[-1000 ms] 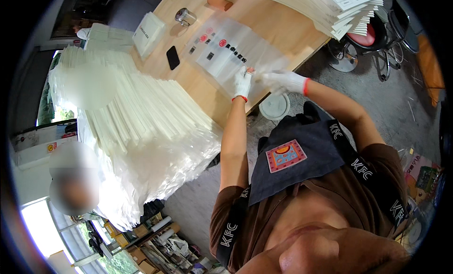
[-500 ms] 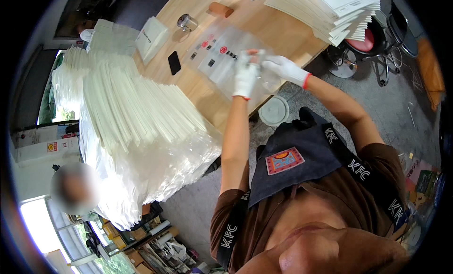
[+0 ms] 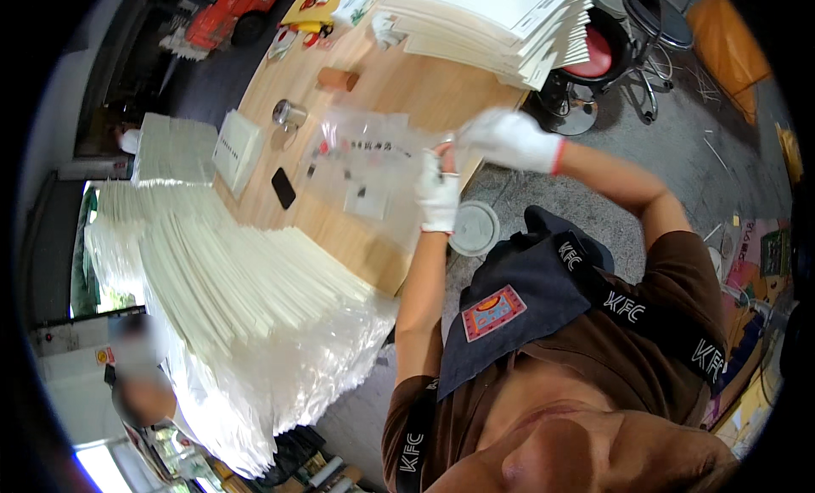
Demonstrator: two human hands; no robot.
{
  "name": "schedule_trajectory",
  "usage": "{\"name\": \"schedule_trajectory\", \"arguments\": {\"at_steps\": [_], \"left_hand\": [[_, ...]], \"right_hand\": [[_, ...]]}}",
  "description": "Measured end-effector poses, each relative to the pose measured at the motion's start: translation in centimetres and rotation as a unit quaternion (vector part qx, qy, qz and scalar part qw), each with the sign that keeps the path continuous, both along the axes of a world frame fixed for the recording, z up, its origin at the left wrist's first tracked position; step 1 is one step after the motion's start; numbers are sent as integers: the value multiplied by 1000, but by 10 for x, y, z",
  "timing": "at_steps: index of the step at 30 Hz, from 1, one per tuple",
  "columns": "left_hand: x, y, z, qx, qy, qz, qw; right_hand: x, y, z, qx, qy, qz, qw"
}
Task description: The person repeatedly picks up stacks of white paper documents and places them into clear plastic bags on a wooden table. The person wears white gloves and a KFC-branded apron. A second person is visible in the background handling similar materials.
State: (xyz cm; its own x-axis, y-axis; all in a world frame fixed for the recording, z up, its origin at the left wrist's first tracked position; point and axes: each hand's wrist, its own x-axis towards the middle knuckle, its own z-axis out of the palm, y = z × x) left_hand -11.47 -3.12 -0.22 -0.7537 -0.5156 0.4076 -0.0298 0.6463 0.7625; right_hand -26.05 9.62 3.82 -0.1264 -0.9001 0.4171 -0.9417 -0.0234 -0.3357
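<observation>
Left hand point(image 3: 439, 196) has fingers pinched together on the clear bag point(image 3: 367, 172) mid-frame; right hand point(image 3: 516, 142) is blurry, can't tell spread or grip.

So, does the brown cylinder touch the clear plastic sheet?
Apart. The head view shows a strip of bare wooden tabletop between the brown cylinder and the far edge of the clear plastic sheet.

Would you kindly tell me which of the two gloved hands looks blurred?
The right hand: its outline is smeared, whereas the left hand, at the clear plastic, looks sharper and shows bare skin at the fingers.
</observation>
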Motion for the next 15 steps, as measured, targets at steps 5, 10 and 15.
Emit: {"name": "schedule_trajectory", "arguments": {"at_steps": [5,10,15], "left_hand": [[-33,-15,19,286,10,-46,957],[-85,-24,29,282,23,-131,950],[-116,-23,54,413,-20,-207,887]], "right_hand": [[-110,51,62,-92,258,-198,941],[-160,50,59,-34,370,-102,923],[-135,40,89,-112,381,-67,915]]}}
